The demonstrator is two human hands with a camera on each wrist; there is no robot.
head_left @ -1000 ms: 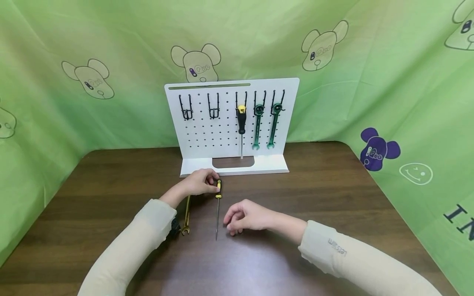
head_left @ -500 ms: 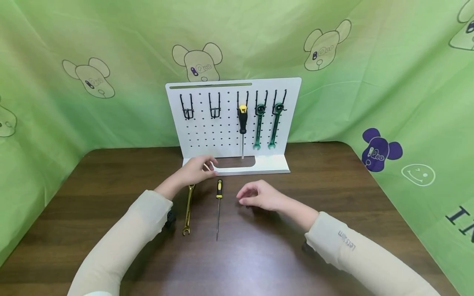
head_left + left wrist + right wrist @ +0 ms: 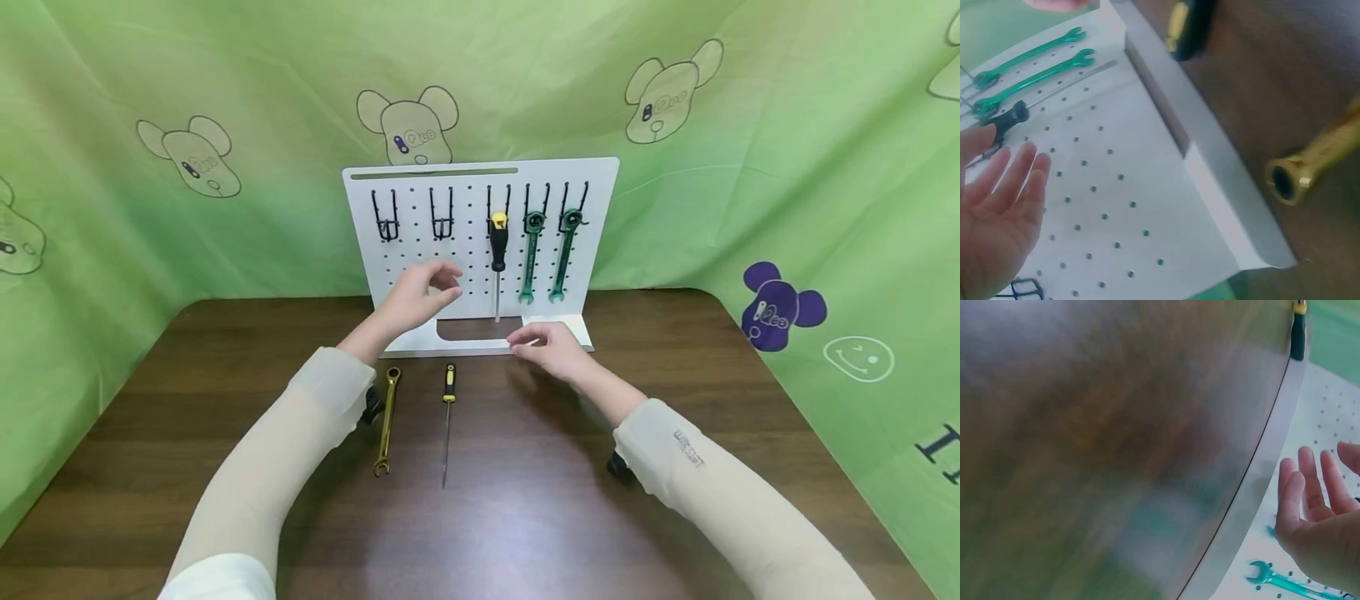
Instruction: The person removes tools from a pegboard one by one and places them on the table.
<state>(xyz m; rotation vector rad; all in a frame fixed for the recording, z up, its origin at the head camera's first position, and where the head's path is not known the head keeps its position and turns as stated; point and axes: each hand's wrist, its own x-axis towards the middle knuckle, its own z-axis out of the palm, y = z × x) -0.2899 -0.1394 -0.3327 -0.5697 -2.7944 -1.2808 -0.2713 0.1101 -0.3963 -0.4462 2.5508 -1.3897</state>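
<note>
My left hand (image 3: 420, 297) is raised in front of the white pegboard (image 3: 469, 292), fingers relaxed and holding nothing, left of the hanging screwdriver (image 3: 498, 243). That screwdriver has a black handle with a yellow end, and its shaft points down. Lower and to the right, my right hand (image 3: 551, 346) is over the pegboard's base with loosely bent fingers and nothing in them. Two green wrenches (image 3: 530, 258) hang side by side above it. On the table lie a gold wrench (image 3: 387, 422) and a second screwdriver (image 3: 449, 385), yellow and black with a thin shaft.
Two black double hooks (image 3: 387, 229) on the pegboard's left side carry no tools. The brown wooden table (image 3: 525, 500) stretches around the board, with a green printed curtain (image 3: 285, 225) behind and at both sides.
Both hands have moved forward to the pegboard, the left one rising away from the screwdriver on the table. The gold wrench has come into full view; the tools stay in place.
</note>
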